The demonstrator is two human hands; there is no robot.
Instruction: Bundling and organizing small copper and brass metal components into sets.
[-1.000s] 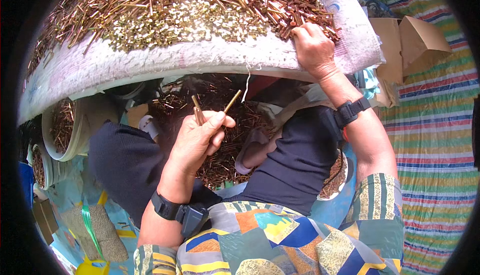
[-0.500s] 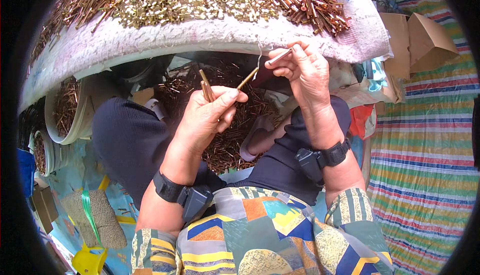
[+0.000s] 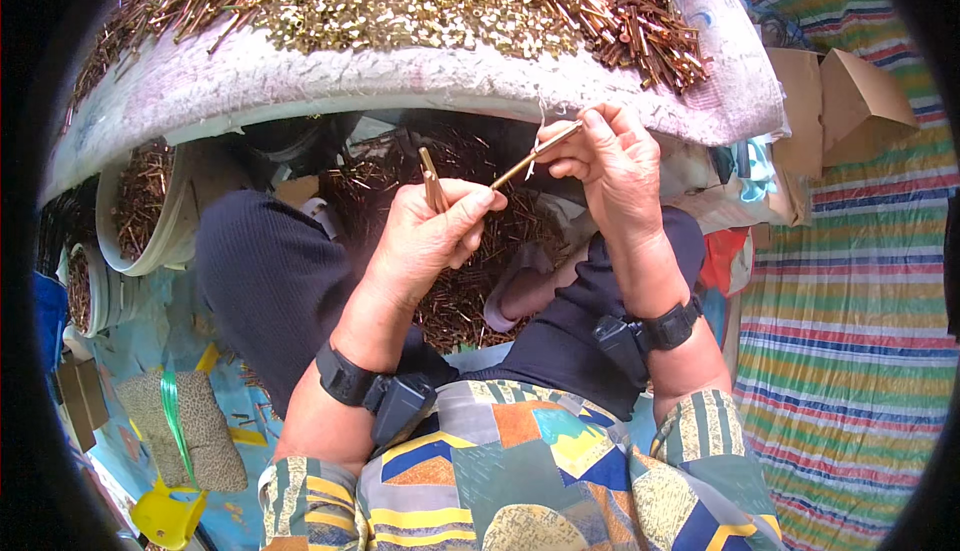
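My left hand (image 3: 430,231) is closed on several slender metal tubes. One brassy tube (image 3: 514,172) points up and right from its thumb and fingertip, while others (image 3: 431,181) stick up between the fingers. Just right of it, my right hand (image 3: 615,161) pinches a thin copper-coloured tube (image 3: 562,137). The two tubes meet end to end, or overlap; I cannot tell which. Both hands are raised between my knees and the padded table edge (image 3: 420,71). On the table lie a heap of copper-coloured tubes (image 3: 640,31) and a pile of small pale-gold pieces (image 3: 420,16).
More tubes (image 3: 455,301) lie on the floor between my legs. White buckets (image 3: 150,241) holding tubes stand at left, near a tied patterned cushion (image 3: 190,431) and a yellow plastic object (image 3: 168,513). At right are an open cardboard box (image 3: 850,101) and a striped sheet (image 3: 850,321).
My hands have come closer together, and the tube in my right hand now lines up with the brassy tube in my left. Before, a gap separated them. The view has shifted slightly.
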